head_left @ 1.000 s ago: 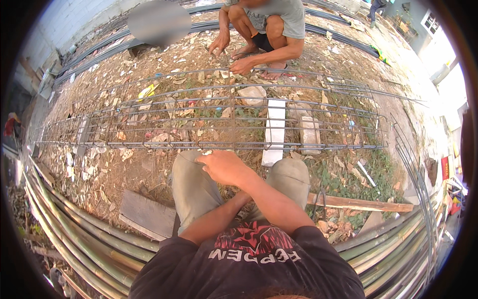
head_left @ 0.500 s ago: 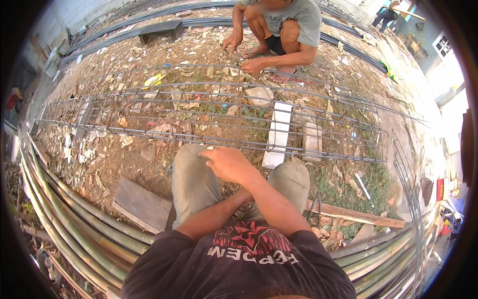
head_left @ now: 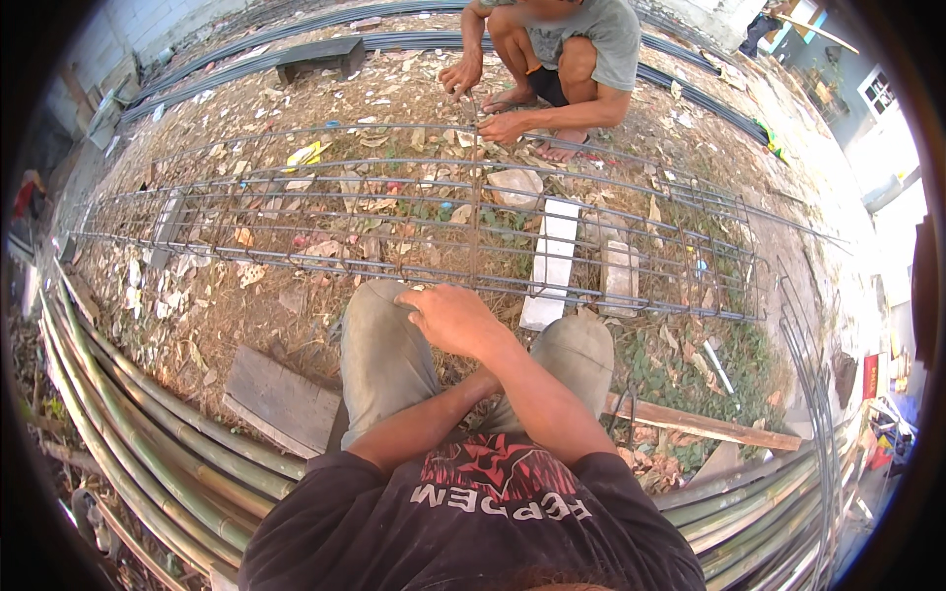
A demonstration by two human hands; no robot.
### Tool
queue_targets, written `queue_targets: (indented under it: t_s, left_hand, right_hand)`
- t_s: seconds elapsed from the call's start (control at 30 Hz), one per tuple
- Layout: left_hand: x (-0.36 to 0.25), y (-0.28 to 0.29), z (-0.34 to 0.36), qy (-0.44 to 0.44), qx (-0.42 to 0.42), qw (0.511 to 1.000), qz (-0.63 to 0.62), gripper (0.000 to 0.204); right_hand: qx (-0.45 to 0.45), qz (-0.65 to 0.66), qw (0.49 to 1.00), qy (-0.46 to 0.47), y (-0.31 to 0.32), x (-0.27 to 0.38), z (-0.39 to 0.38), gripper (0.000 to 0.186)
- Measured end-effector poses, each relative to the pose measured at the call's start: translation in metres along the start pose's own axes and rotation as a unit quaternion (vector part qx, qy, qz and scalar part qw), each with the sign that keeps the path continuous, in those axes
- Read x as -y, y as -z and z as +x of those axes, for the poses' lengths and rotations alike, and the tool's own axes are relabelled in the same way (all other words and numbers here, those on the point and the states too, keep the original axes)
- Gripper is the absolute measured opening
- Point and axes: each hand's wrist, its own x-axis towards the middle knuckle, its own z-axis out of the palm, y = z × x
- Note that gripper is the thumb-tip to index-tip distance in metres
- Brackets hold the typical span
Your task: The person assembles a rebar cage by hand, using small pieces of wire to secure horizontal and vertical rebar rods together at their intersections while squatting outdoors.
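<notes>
My right arm lies across my left one, and my right hand [head_left: 451, 317] rests by my left knee [head_left: 379, 315] with fingers apart and nothing in it. My left forearm [head_left: 429, 419] passes under the right; the fingers of that hand are hidden. Just beyond my knees lies a long steel rebar cage [head_left: 325, 264], its bars tied with square hoops. Across it squats a co-worker [head_left: 591, 59], both hands [head_left: 503, 126] at an upright hoop on the cage's far side. What those hands grip is too small to make out.
A white block [head_left: 550, 266] and a brick [head_left: 619, 276] lie under the cage. Bamboo poles [head_left: 158, 433] flank me, with a wooden board [head_left: 281, 394] at left and a plank [head_left: 705, 422] at right. Loose rebar [head_left: 414, 41] and a dark bench-like block [head_left: 320, 57] lie at the back.
My arms stay in nearly the same pose, and the view has shifted slightly. The co-worker's hands remain at the hoop with little visible movement.
</notes>
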Motion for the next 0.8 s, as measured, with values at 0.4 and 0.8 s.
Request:
queue_targets:
  t_s: [0.4, 0.8]
  left_hand:
    - [0.004, 0.012, 0.005, 0.001, -0.013, 1.0, 0.002, 0.032]
    - [0.007, 0.022, 0.005, -0.007, -0.008, 1.0, 0.013, 0.032]
  right_hand:
    - [0.01, 0.0, 1.0, -0.012, -0.002, -0.001, 0.001, 0.027]
    - [0.006, -0.003, 1.0, 0.0, -0.004, -0.005, 0.002, 0.021]
